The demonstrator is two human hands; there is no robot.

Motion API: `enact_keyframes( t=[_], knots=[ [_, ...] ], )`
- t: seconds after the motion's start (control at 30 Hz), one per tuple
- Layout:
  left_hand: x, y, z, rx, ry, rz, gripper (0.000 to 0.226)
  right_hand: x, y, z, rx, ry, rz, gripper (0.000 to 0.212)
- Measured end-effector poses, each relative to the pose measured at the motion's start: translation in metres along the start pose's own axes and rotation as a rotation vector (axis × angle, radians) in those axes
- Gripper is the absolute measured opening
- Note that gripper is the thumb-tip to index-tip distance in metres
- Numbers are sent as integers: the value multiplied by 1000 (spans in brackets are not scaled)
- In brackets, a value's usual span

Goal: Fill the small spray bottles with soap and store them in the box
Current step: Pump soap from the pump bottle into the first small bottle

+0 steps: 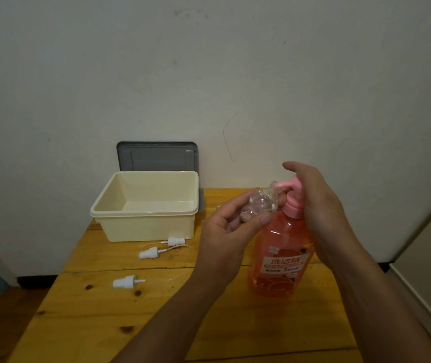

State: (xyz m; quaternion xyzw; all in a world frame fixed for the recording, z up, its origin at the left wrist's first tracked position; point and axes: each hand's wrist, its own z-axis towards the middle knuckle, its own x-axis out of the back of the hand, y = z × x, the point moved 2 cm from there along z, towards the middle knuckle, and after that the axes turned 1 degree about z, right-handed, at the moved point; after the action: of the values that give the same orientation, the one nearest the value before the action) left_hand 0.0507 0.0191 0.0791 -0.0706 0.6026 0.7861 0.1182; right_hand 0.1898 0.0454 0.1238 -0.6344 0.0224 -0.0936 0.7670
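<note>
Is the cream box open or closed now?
Open: the cream box shows its bare inside, and its grey lid stands behind it.

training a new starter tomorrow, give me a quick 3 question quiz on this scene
1. True or false: the box already holds a filled bottle.
2. What does the left hand hold? A) a sponge B) the small clear bottle C) a funnel
3. How many white spray heads lie on the table?
Key: 1 false; 2 B; 3 three.
</note>
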Motion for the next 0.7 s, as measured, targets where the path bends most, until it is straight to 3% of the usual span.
enact_keyframes(
  t=[0.37,0.7],
  knots=[
    [0,-1,1,4,8,4,45,0,1,1,6,-19,-3,36],
    [-2,2,1,0,5,0,46,0,-3,-4,-3,-5,2,29]
  ],
)
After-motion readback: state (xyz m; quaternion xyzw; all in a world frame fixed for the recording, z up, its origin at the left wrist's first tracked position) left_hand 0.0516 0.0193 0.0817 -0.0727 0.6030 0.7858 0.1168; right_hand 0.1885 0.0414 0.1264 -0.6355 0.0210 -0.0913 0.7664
